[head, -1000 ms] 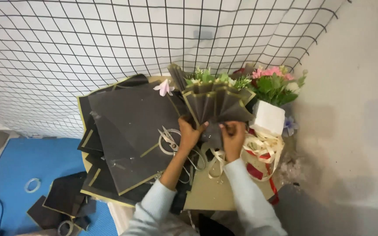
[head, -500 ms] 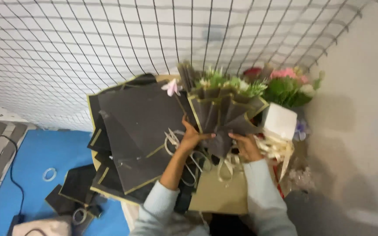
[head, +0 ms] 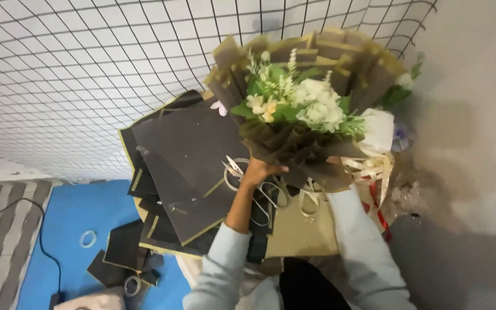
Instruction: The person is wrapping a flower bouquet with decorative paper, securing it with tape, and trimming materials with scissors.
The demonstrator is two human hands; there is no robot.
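A bouquet (head: 299, 109) of white flowers in dark paper is held up in the upper middle of the frame. Its bottom is gripped by the left hand (head: 258, 171). The right hand is hidden behind the paper, so its grip cannot be told. Scissors (head: 256, 186) and dark paper sheets (head: 190, 155) are seen on the desk (head: 299, 232) below.
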